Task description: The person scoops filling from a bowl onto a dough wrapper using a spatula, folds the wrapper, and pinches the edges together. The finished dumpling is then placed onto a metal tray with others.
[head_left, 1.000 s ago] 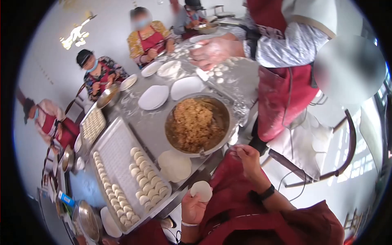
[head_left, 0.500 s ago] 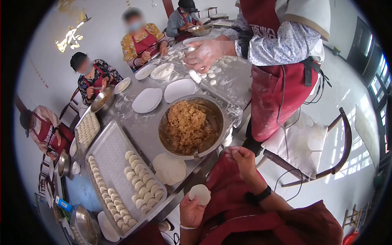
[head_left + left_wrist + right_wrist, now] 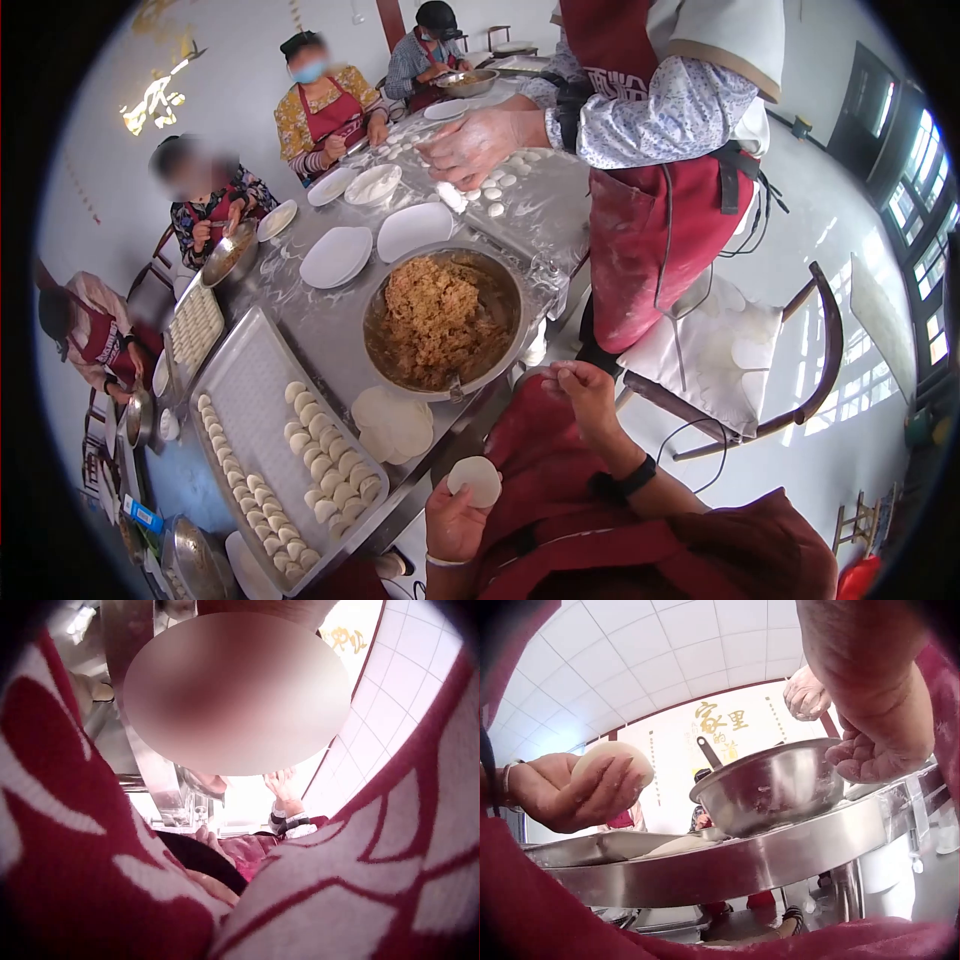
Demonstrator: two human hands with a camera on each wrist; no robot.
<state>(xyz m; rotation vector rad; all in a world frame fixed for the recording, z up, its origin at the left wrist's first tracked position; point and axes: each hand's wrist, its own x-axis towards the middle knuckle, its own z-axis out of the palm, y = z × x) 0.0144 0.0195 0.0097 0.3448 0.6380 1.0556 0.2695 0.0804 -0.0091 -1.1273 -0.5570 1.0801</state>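
My left hand (image 3: pixel 455 522) pinches a round white dough wrapper (image 3: pixel 474 482) by its edge, near the table's front edge. In the right wrist view the fingers of this left hand (image 3: pixel 577 791) lie across the wrapper (image 3: pixel 619 750). My right hand (image 3: pixel 585 398) is raised at the right of it, fingers loosely curled, with nothing visible in them. The right wrist view shows the right hand (image 3: pixel 870 746) in front of the steel bowl (image 3: pixel 772 791). That bowl (image 3: pixel 372 345) holds orange-brown filling (image 3: pixel 435 310). Overlapping wrappers (image 3: pixel 392 425) lie below it. Sleeve fabric covers much of the left wrist view.
A metal tray (image 3: pixel 250 365) with rows of dumplings (image 3: pixel 330 460) stands left of the wrappers. White plates (image 3: pixel 336 257) lie behind the bowl. Across the table a standing person (image 3: pixel 650 110) handles dough; several others sit around it. A cushioned chair (image 3: pixel 715 350) stands at the right.
The head view has shifted, so table, bowl and tray appear further left. My left hand keeps the wrapper; my right hand stays raised with its fingers curled much as before.
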